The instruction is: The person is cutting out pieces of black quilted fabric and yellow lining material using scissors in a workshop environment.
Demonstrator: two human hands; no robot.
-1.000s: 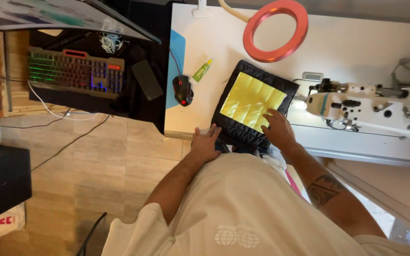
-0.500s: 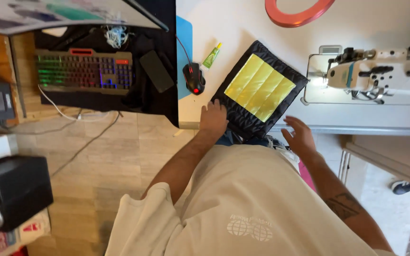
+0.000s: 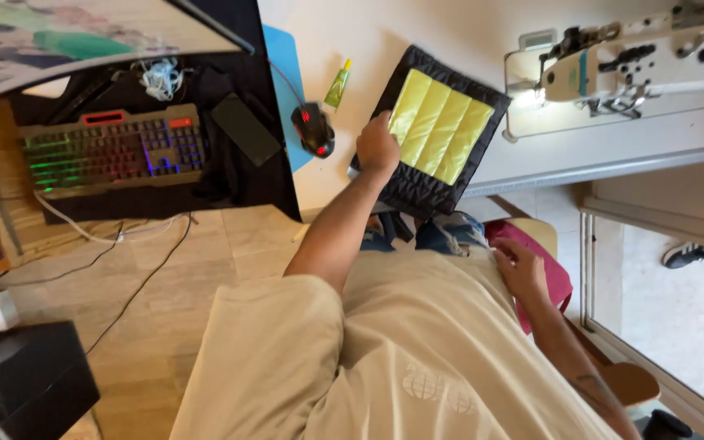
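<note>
Quilted pad (image 3: 437,130) on table edge; left hand (image 3: 378,147) fingers grip its left edge; right hand (image 3: 519,265) loose, apart.

left hand (image 3: 378,147): arm extended, grip closed | right hand (image 3: 520,266): lowered at lap, fingers loose

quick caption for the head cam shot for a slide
Left hand grips the edge of a black quilted panel with yellow centre beside a sewing machine; right hand rests at the lap.

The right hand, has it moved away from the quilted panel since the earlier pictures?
Yes. The right hand left the black and yellow quilted panel on the white table and now rests near the lap.
</note>
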